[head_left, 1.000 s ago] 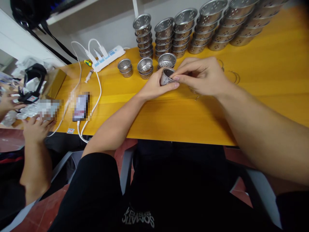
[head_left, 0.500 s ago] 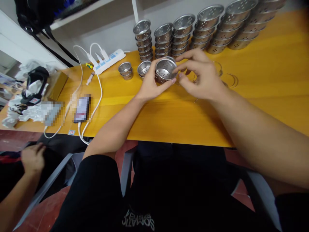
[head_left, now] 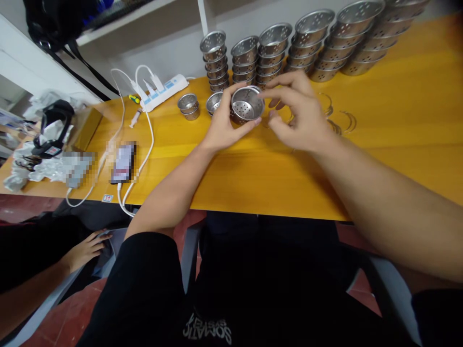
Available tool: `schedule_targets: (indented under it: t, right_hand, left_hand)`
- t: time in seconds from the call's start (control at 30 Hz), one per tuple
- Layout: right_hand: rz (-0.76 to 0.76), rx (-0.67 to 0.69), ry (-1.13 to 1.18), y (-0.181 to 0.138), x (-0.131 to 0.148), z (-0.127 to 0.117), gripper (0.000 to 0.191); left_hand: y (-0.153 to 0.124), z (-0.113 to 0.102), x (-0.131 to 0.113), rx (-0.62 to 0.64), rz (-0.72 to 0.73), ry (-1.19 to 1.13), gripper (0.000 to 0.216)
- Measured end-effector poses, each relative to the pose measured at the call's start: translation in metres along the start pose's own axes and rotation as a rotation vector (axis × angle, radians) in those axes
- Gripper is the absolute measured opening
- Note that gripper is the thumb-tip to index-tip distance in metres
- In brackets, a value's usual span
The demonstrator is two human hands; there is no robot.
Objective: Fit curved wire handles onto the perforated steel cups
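Note:
My left hand [head_left: 221,126] is wrapped round a small perforated metal strainer basket [head_left: 247,107], its thumb along the near side. The basket's open top faces me and shows the holes in its bottom and wall. At its right rim is my right hand [head_left: 298,112], index fingertip at or just inside the edge, with thumb and fingers apart and nothing visible between them. Another strainer basket [head_left: 213,102] stands just behind my left hand, partly covered by it. Thin curved metal wires [head_left: 349,122] lie on the table beyond my right hand.
Tall stacks of strainer baskets [head_left: 311,29] line the back of the yellow table [head_left: 260,178]. Two nested baskets [head_left: 188,107] stand left of my hands. Farther left are a power strip [head_left: 164,94], white cables and a phone [head_left: 123,163]. A co-worker's hand [head_left: 87,250] rests at lower left.
The held basket has shifted very slightly left, and my right fingers have lifted a little at its rim. The co-worker's hand has moved right and down.

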State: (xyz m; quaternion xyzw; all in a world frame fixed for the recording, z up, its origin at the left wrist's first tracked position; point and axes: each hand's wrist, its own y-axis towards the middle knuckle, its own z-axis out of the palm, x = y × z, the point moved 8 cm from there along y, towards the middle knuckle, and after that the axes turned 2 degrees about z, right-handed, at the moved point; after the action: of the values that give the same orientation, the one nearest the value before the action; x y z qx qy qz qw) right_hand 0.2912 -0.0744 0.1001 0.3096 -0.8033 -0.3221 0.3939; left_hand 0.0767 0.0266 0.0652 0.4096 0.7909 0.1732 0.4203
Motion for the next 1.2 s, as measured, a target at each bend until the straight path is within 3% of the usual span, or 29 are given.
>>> schedule_targets:
  t: [0.1,0.2,0.3,0.53,0.77,0.9,1.2]
  right_hand:
    - [0.089,-0.079,-0.065,-0.001,-0.011,-0.009,0.051]
    - [0.108,-0.124,-0.115,-0.001,-0.023,-0.014,0.045]
    - [0.114,-0.136,-0.143,-0.001,-0.032,-0.014,0.044]
    - [0.164,-0.085,-0.125,-0.002,-0.037,-0.007,0.035]
    - [0.169,-0.087,-0.154,-0.002,-0.037,-0.006,0.027]
    - [0.138,-0.079,-0.154,-0.002,-0.034,-0.005,0.027]
    - [0.259,-0.031,-0.143,-0.003,-0.037,-0.002,0.028]
  left_hand:
    - [0.002,-0.026,-0.002,-0.103,-0.083,0.047,0.109]
    - [0.001,-0.063,-0.001,-0.297,-0.151,0.145,0.106]
    - [-0.003,-0.088,0.019,-0.420,-0.237,0.139,0.109]
    - [-0.004,-0.075,0.094,-0.325,-0.334,0.037,0.123]
    - [-0.004,-0.057,0.129,-0.221,-0.338,0.043,0.129]
    - [-0.004,-0.057,0.123,-0.202,-0.366,0.033,0.127]
    - [-0.008,-0.063,0.063,-0.260,-0.504,-0.046,0.108]
